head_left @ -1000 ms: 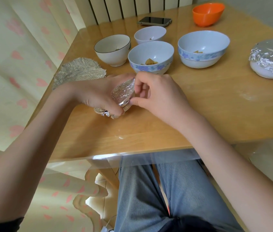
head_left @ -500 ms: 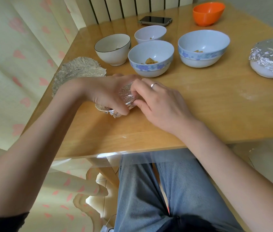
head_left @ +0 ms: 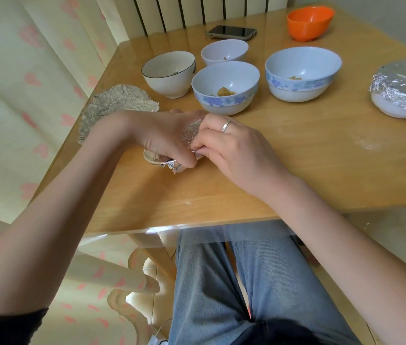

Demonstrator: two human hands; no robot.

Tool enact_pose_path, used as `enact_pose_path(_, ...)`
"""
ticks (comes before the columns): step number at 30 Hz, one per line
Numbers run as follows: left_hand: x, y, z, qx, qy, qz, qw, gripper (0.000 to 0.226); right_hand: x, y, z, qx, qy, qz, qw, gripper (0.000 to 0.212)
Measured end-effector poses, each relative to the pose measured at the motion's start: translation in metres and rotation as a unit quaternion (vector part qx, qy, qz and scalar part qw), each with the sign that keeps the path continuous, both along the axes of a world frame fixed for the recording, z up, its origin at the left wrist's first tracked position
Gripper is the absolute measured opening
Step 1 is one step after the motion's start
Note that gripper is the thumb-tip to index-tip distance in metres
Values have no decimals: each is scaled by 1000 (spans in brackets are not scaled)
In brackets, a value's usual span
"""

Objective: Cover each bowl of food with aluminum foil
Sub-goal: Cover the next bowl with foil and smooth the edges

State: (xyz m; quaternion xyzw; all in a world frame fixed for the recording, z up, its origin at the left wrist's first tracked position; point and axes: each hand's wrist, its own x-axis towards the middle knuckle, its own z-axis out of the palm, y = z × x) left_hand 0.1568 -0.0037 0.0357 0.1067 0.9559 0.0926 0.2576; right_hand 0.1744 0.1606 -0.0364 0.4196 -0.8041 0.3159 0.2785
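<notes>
Left hand (head_left: 164, 135) and right hand (head_left: 231, 150) both grip one foil-wrapped item (head_left: 189, 135) (contents hidden) on the table (head_left: 296, 170); four bowls uncovered.

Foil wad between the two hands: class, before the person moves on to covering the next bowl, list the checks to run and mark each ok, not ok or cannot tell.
1. Both hands on the foil wad: left hand and right hand pinch it. Ok.
2. Wad opened flat enough to cover a bowl: crumpled. Not ok.
3. Spare foil at hand: crinkled foil sheet lies at the table's left edge. Ok.
4. Open bowls within reach: floral bowl just beyond the hands. Ok.
5. Finished example: foil-covered bowl at right, foil folded over its rim. Ok.
6. Food in the black-rimmed bowl: cannot tell.
</notes>
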Motion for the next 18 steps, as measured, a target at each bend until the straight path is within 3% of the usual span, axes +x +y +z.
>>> enact_pose_path(6,-6,32,-5,-201,36,20,979,105,7,24,-4,41,-73,-39,996,11)
enact_pose_path(8,-4,39,-4,-244,21,30,969,122,9,29,-4,54,-116,-44,991,18)
enact_pose_path(12,2,38,9,-250,-35,23,967,147,15,39,-9,21,-193,-64,979,32)
enact_pose_path(18,0,20,10,-227,-23,-79,970,157,30,28,-18,-13,-234,-123,964,21)
